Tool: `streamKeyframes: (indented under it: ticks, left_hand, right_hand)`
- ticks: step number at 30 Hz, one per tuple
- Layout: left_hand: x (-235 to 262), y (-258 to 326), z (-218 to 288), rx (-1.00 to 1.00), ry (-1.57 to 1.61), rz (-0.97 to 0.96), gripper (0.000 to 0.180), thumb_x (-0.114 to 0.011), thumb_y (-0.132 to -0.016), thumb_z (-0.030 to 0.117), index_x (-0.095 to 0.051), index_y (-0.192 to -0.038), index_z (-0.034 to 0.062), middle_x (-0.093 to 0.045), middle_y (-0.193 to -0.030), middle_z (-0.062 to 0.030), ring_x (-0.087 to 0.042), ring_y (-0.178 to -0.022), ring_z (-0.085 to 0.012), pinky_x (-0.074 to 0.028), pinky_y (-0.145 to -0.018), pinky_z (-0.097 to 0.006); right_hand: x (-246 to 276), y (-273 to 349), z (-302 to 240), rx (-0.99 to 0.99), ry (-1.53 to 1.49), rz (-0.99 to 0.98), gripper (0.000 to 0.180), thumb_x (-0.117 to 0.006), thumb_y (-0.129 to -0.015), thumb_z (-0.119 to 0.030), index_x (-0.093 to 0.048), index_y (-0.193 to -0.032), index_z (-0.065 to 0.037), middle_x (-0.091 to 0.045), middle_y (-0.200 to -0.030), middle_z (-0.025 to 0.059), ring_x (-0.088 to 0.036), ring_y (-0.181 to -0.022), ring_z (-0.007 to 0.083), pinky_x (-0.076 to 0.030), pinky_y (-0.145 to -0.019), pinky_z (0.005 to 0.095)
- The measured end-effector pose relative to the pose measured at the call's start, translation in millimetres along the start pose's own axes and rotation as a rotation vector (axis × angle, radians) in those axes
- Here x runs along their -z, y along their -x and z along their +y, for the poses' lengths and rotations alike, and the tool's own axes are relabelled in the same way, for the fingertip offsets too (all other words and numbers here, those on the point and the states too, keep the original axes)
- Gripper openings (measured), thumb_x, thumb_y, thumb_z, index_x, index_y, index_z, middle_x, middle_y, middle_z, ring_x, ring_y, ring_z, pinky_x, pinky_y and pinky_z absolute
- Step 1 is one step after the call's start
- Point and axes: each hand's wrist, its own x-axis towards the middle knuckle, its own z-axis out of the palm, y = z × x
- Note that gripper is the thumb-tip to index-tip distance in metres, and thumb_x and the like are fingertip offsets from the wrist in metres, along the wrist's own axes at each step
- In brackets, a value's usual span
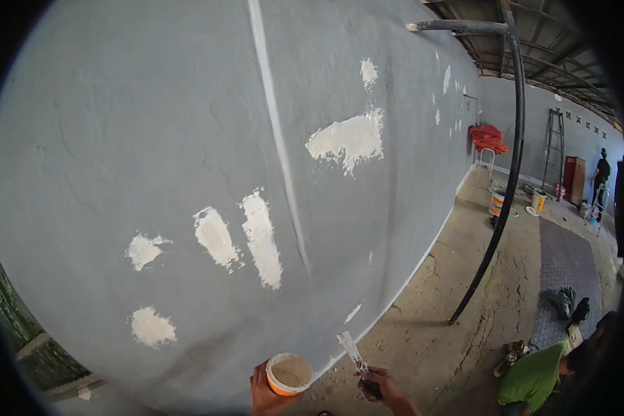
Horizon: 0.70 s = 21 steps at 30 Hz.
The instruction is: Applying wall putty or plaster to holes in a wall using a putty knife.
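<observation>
At the bottom centre, the left hand (263, 396) grips a small round orange tub of pale filler (289, 374); just right, the right hand (388, 390) grasps a putty knife with a white-smeared blade (353, 354), beside the white-patched grey wall (152, 139).

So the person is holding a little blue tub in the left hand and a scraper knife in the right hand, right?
Not quite. In the head view the tub in the left hand is orange with a white inside, not blue. The rest is right: the right hand holds a scraper knife near the grey wall.
</observation>
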Motion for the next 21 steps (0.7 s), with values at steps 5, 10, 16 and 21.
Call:
streamKeyframes:
  ticks: [5,10,16,21]
  left_hand:
    - [-28,-49,-39,-0.226,0.014,-0.078,0.072,-0.088,-0.079,0.019,-0.052,-0.140,0.0074,-0.065,-0.128,-0.0125,-0.067,-0.113,-0.0268,-0.056,-0.091,-0.042]
    - [-50,-109,-2,-0.426,0.545,-0.242,0.082,-0.091,-0.078,0.023,-0.047,-0.146,0.0081,-0.063,-0.131,-0.0123,-0.065,-0.117,-0.0279,-0.056,-0.094,-0.042]
    - [-85,-156,-9,-0.309,0.655,-0.283,0.083,-0.088,-0.082,0.024,-0.043,-0.150,0.0106,-0.057,-0.140,-0.0129,-0.060,-0.128,-0.0270,-0.051,-0.103,-0.045]
    - [-94,-172,-29,-0.151,0.651,-0.262,0.088,-0.087,-0.067,0.011,-0.049,-0.146,0.0058,-0.065,-0.133,-0.0147,-0.064,-0.124,-0.0274,-0.054,-0.101,-0.042]
  right_hand:
    - [6,-15,18,0.066,0.090,0.137,0.033,-0.071,-0.099,-0.033,-0.072,-0.111,-0.003,-0.071,-0.075,0.0037,-0.061,-0.055,0.0143,-0.049,-0.050,0.0316]
    - [1,-39,30,0.317,0.018,0.417,0.029,-0.066,-0.101,-0.034,-0.066,-0.105,-0.006,-0.058,-0.066,-0.0004,-0.050,-0.049,0.0123,-0.041,-0.044,0.0313]
    - [9,-88,-17,0.160,0.058,0.517,0.022,-0.065,-0.101,-0.030,-0.062,-0.099,-0.008,-0.050,-0.063,-0.0023,-0.046,-0.052,0.0096,-0.036,-0.044,0.0289]
    - [20,-124,-61,0.213,0.179,0.494,0.025,-0.064,-0.101,-0.033,-0.065,-0.098,-0.008,-0.051,-0.061,-0.0009,-0.045,-0.045,0.0114,-0.036,-0.040,0.0299]
